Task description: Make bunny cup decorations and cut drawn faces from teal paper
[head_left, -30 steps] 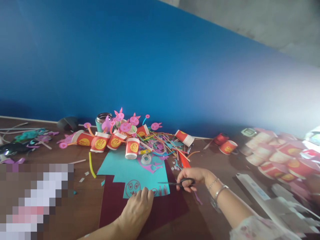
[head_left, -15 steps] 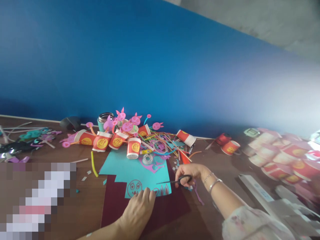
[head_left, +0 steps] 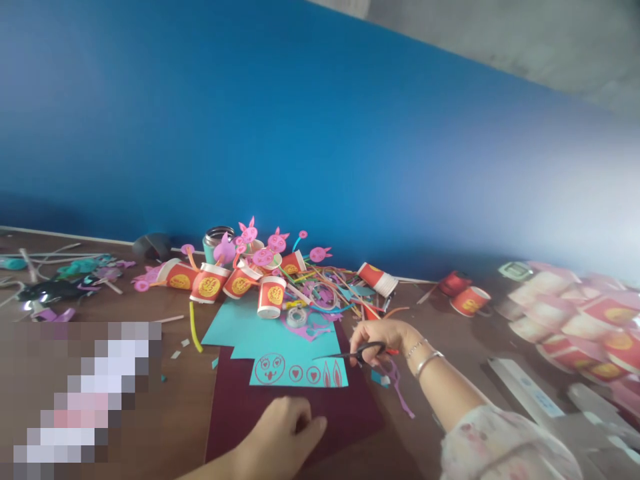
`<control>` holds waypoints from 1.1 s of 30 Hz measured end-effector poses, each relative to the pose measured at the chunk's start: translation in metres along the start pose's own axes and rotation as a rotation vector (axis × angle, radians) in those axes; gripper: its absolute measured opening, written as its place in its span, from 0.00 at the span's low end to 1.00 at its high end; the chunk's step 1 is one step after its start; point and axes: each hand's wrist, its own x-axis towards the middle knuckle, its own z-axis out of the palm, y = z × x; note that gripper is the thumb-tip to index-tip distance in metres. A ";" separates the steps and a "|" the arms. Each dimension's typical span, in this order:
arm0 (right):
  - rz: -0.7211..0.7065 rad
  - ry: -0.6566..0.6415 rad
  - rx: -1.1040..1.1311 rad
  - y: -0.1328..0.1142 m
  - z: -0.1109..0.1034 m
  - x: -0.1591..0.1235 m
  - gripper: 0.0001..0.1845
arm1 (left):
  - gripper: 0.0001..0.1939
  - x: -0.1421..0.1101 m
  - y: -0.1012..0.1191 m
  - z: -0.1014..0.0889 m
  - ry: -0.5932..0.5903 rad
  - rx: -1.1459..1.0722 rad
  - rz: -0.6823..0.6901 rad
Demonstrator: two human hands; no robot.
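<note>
In my right hand (head_left: 373, 340) is a pair of black-handled scissors (head_left: 367, 351), their thin blades pointing left over a turquoise paper sheet (head_left: 240, 348). Along the sheet's lower edge is a red drawing: a round face (head_left: 270, 369), two circles with hearts (head_left: 305, 375) and two long pointed ears (head_left: 333, 373). My left hand (head_left: 285, 430) is loosely curled, with no object visible in it, over a dark maroon sheet (head_left: 230, 417) just below the turquoise one. Its thumb points right, and its fingertips are hidden from me.
Behind the sheet lie red paper cups (head_left: 271, 297) with pink rabbit faces, a tape roll (head_left: 297, 317), purple scraps (head_left: 313, 331) and coloured strips. A yellow tube (head_left: 194, 328) lies to the left. Stacked cups (head_left: 575, 313) stand at right, before a blue wall (head_left: 280, 133).
My left hand has come off the turquoise sheet toward me, uncovering the drawn circles and the rest of the face. The scissors stay in my right hand over the sheet; the view has shifted slightly.
</note>
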 end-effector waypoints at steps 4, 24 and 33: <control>0.022 -0.006 0.019 0.002 0.002 0.000 0.18 | 0.22 0.005 0.005 0.009 -0.136 -0.880 -0.301; 0.066 -0.099 -0.118 -0.035 0.004 0.022 0.19 | 0.19 0.014 0.000 0.008 -0.195 -1.280 -0.245; -0.059 -0.017 -0.039 -0.022 0.019 0.029 0.15 | 0.17 0.017 -0.008 0.003 -0.210 -1.380 -0.163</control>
